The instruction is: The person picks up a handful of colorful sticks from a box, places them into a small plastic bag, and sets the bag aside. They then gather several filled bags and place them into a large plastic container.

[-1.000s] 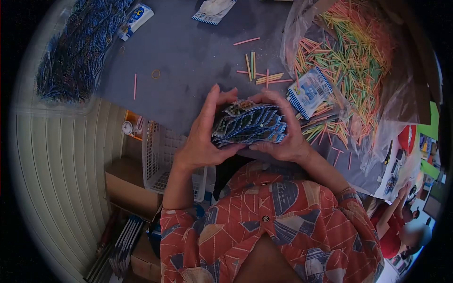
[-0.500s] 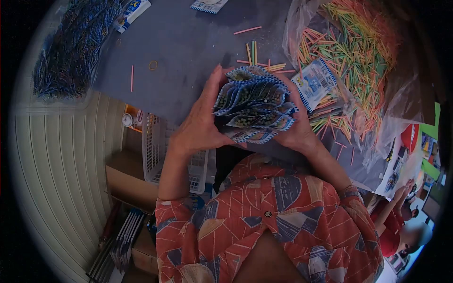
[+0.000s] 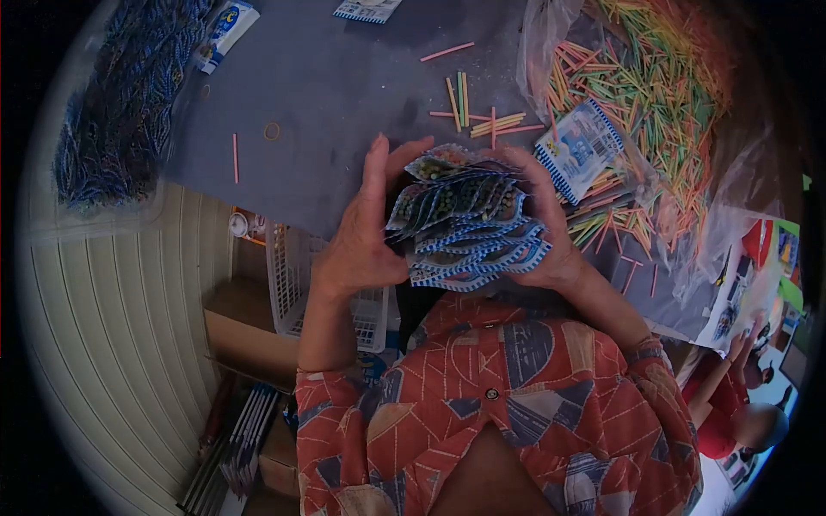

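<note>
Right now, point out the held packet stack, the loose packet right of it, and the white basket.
Held packet stack (image 3: 469,215), head view: middle of the edges.
Loose packet (image 3: 580,151), head view: centre of printed face.
White basket (image 3: 286,277), head view: side wall.

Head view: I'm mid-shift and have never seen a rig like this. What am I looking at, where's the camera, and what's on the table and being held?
There's no machine here: these are a person's bare hands. The camera is worn on that person's head, looking forward and down, so their shirt fills the bottom.

The left hand and right hand hold a stack of packets between them, with blue-and-white striped edges.

On the grey table, a big pile of coloured sticks lies on clear plastic at right, with a loose packet beside it. A few sticks lie scattered. At upper left is a heap of what look like more packets.

Someone else is at the right edge.
</note>
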The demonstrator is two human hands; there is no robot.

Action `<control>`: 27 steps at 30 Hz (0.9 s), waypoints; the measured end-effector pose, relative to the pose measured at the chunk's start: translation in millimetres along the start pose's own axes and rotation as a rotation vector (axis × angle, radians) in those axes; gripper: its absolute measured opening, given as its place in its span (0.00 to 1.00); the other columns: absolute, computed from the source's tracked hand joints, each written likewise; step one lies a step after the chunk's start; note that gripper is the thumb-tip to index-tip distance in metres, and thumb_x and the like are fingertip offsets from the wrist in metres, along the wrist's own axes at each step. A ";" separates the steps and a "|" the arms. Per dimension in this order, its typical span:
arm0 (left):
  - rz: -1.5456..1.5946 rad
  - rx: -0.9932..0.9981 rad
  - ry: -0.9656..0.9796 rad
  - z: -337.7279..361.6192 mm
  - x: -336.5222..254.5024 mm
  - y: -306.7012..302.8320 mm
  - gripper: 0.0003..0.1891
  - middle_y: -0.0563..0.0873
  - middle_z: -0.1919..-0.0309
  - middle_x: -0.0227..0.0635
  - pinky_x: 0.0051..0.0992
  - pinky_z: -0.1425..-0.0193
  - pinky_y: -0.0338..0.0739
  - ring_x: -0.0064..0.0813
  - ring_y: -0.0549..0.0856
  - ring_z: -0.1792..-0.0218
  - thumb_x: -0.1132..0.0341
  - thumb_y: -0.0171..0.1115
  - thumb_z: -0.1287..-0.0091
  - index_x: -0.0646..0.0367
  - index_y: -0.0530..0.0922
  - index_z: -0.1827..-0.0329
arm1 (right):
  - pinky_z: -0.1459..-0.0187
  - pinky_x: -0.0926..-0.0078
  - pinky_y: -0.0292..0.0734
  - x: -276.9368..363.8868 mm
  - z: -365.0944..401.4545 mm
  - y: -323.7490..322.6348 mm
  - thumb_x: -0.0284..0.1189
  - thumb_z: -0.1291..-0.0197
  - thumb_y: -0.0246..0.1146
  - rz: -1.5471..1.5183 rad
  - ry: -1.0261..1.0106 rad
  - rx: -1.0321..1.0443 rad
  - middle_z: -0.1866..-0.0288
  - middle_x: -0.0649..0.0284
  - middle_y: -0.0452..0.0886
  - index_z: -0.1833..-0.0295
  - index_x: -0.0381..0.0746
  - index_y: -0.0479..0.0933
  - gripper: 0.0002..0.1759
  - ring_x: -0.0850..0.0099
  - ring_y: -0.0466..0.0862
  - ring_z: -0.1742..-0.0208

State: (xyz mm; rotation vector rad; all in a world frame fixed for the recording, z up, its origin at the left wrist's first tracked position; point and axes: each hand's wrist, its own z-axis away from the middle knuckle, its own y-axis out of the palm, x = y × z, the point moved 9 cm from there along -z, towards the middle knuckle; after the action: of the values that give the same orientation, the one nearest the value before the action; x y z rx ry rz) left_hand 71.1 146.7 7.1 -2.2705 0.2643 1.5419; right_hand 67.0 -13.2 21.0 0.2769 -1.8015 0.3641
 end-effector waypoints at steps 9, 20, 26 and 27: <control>-0.052 0.061 -0.171 -0.4 6.7 -4.7 0.65 0.68 0.27 0.50 0.39 0.25 0.63 0.50 0.70 0.28 0.69 0.82 0.60 0.62 0.47 0.19 | 0.29 0.56 0.63 44.1 -28.1 -5.1 0.28 0.72 0.84 0.398 -0.046 0.213 0.25 0.52 0.65 0.22 0.39 0.56 0.66 0.52 0.65 0.26; -0.066 -0.002 -0.099 -3.5 -4.9 0.5 0.45 0.76 0.36 0.50 0.40 0.30 0.70 0.51 0.75 0.33 0.71 0.75 0.56 0.63 0.66 0.30 | 0.29 0.51 0.63 73.9 -54.6 32.7 0.35 0.71 0.85 0.939 0.054 0.439 0.25 0.44 0.58 0.22 0.47 0.58 0.65 0.42 0.62 0.26; -0.121 -0.064 0.105 -2.5 -16.5 1.2 0.39 0.79 0.44 0.53 0.41 0.40 0.77 0.53 0.81 0.42 0.74 0.72 0.55 0.63 0.68 0.35 | 0.40 0.55 0.75 65.6 -62.9 39.1 0.34 0.63 0.82 0.834 0.046 0.482 0.34 0.44 0.67 0.30 0.44 0.66 0.51 0.41 0.74 0.37; -0.090 -0.088 0.075 -0.8 -13.6 1.8 0.38 0.80 0.45 0.52 0.40 0.41 0.77 0.52 0.82 0.44 0.73 0.73 0.53 0.62 0.68 0.35 | 0.42 0.54 0.77 63.8 -62.6 40.4 0.34 0.58 0.81 0.856 0.068 0.534 0.36 0.44 0.69 0.33 0.44 0.69 0.45 0.41 0.76 0.39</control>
State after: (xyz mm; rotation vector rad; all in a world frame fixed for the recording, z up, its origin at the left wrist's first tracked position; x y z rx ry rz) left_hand 66.0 144.0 19.5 -2.3763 0.1146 1.4524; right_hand 91.5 48.4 93.3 -0.1630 -1.6505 1.4443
